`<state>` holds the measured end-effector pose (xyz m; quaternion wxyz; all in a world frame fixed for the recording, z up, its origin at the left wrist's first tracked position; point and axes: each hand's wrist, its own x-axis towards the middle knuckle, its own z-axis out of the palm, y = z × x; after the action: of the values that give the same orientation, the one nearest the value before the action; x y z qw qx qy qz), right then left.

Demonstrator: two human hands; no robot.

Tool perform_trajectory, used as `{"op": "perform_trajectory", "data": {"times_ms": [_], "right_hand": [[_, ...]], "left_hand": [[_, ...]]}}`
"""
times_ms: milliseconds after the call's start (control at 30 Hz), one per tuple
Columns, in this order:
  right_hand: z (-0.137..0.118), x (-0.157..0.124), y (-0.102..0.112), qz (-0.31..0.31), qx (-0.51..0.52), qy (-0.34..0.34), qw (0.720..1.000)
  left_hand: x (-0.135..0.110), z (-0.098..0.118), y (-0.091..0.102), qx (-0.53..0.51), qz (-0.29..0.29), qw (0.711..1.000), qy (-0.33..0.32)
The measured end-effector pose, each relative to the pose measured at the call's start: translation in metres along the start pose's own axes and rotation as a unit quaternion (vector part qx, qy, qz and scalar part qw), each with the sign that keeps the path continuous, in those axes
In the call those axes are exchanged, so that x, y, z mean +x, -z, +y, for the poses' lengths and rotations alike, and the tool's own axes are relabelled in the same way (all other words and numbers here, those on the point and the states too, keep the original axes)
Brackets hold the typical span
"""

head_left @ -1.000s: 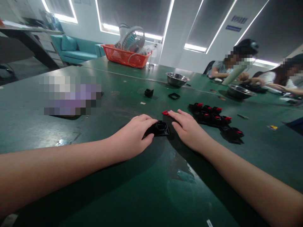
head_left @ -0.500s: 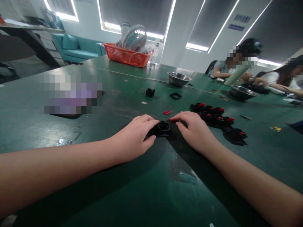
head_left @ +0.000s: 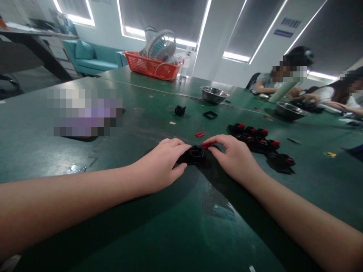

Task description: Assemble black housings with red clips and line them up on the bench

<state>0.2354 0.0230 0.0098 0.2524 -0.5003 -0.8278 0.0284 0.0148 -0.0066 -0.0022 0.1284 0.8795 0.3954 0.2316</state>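
Note:
A black plastic housing [head_left: 196, 154] with an opening facing up lies on the green table, and my left hand [head_left: 167, 162] is closed around its left end. Just right of it, my right hand [head_left: 231, 153] pinches a small red plastic piece [head_left: 205, 146] between thumb and forefinger. The red piece is beside the housing's opening; whether they touch I cannot tell. Another red piece [head_left: 200, 134] lies on the table a little beyond my fingertips. To the right of my right hand, several black housings with red pieces [head_left: 255, 138] are grouped together.
Farther off are a black block [head_left: 180, 110], a black square frame [head_left: 210, 115] and a metal bowl [head_left: 214, 94]. An orange basket [head_left: 153, 67] with a fan stands at the back. A second bowl [head_left: 291, 110] is near two people at the right. Yellow bits [head_left: 331, 155] lie far right.
My right thumb has closed toward the forefinger on the red piece, which now shows more clearly. My left hand and the black housing have stayed nearly still.

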Motion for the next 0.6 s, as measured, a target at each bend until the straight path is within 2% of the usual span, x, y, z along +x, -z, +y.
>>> {"op": "perform_trajectory", "data": {"times_ms": [267,400,600], "right_hand": [[-0.008,-0.004,0.001,0.076,0.075,0.003,0.994],[-0.012,-0.005,0.003,0.069,0.103,0.013,0.992],[-0.010,-0.005,0.002,0.084,0.092,0.015,0.992]], "left_hand": [[-0.001,0.000,0.001,0.011,-0.005,1.000,-0.010],[-0.001,0.001,0.002,0.011,-0.008,1.000,-0.011],[-0.001,0.001,0.002,0.012,-0.007,1.000,-0.011]]}}
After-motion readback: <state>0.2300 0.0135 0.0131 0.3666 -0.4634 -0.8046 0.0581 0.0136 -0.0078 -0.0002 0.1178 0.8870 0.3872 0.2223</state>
